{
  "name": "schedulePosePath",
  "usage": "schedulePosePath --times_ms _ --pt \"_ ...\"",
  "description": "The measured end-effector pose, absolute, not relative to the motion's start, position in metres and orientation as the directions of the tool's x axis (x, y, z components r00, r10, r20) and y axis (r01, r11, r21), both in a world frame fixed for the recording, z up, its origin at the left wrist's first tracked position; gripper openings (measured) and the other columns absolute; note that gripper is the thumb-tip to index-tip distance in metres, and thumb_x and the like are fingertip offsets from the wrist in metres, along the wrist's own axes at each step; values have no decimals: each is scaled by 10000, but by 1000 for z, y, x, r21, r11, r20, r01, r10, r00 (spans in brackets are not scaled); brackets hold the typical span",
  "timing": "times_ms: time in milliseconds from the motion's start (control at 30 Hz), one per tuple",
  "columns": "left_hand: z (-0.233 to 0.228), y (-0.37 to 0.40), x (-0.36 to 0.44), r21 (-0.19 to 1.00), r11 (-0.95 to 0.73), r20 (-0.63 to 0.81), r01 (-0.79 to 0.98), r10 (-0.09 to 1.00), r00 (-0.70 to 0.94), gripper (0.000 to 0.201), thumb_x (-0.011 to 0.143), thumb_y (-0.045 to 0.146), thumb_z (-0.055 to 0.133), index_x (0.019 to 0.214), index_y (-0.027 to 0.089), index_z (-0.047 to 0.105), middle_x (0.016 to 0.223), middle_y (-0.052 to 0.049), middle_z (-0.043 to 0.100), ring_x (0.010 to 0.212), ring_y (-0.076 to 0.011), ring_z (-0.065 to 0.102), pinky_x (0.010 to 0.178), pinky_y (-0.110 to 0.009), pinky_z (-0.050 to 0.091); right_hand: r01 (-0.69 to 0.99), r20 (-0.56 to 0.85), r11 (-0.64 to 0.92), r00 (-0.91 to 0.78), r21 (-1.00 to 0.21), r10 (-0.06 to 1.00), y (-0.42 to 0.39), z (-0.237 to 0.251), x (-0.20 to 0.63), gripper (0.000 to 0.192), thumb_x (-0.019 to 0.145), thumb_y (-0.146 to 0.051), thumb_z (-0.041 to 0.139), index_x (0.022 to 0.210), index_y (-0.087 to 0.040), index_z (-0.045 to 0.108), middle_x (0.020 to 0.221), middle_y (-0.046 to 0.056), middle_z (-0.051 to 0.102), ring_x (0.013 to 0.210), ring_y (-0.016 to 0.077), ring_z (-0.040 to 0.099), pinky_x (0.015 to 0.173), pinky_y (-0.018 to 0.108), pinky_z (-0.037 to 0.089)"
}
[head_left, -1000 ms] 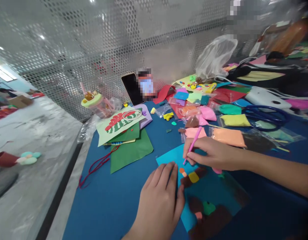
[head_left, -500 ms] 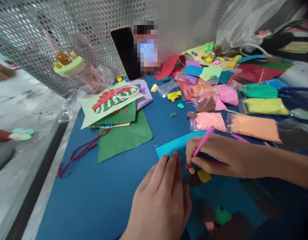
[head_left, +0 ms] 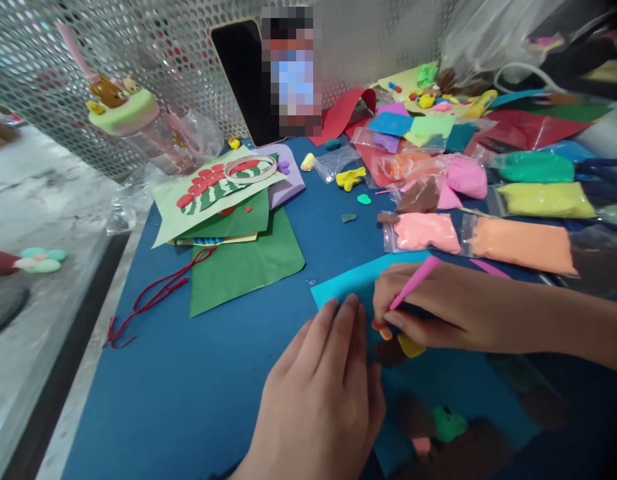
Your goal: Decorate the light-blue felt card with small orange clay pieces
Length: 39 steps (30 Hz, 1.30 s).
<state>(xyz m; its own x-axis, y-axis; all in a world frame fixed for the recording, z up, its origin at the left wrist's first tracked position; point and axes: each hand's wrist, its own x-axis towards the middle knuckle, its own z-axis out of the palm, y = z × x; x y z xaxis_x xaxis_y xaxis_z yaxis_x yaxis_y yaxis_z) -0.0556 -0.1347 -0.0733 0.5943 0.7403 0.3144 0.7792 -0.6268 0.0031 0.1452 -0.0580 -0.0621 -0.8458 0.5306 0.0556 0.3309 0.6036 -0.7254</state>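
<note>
A sheet of blue paper (head_left: 333, 285) lies on the dark blue table, its near part in shadow. My left hand (head_left: 321, 383) rests flat across the sheet's left edge, fingers stretched out. In my right hand (head_left: 433, 307) is a pink clay modelling tool (head_left: 413, 283), held like a pen. Its lower end is hidden by my fingers, close to a small orange clay piece (head_left: 385, 332) on the sheet. Beside that lie a yellow clay piece (head_left: 411, 345) and a brown patch (head_left: 388, 353). Nearer me on the sheet are green clay (head_left: 449, 424) and a pink piece (head_left: 421, 445).
Bags of pink clay (head_left: 428, 232), orange clay (head_left: 523, 245) and yellow clay (head_left: 545, 200) lie beyond my right hand. At the left are green papers (head_left: 243, 273), a red cord (head_left: 158, 293) and a lidded cup (head_left: 153, 133). A phone (head_left: 248, 80) leans against the perforated metal panel (head_left: 178, 60).
The view has shifted slightly, so the things at the back sit higher in the picture. Both hands keep nearly the same pose, the pink tool still in my right hand.
</note>
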Motion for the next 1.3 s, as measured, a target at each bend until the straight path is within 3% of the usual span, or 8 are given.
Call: schedulePosePath --times_ms 267,1100,1300 --pt "-73 -135 -54 -2 -630 328 776 733 596 354 897 199 416 1145 83 640 1237 -88 635 1118 -241 617 854 -337 603 346 100 564 -784 -750 613 -57 -60 147 138 965 -205 393 875 -223 496 806 -8 632 679 122 596 620 227 455" --pt "-70 -135 -54 18 -629 343 777 734 586 335 898 194 427 1101 82 669 1204 -90 654 1098 -251 629 848 -356 597 312 75 570 -829 -760 554 -56 -64 144 150 948 -176 410 845 -181 520 800 8 604 659 102 554 613 214 421" --pt "-71 -135 -55 21 -622 354 782 736 576 341 896 194 424 1110 83 666 1192 -93 660 1084 -249 637 835 -358 602 320 86 543 -800 -776 594 -56 -64 147 116 962 -187 398 883 -203 482 818 2 623 689 115 582 630 223 433"
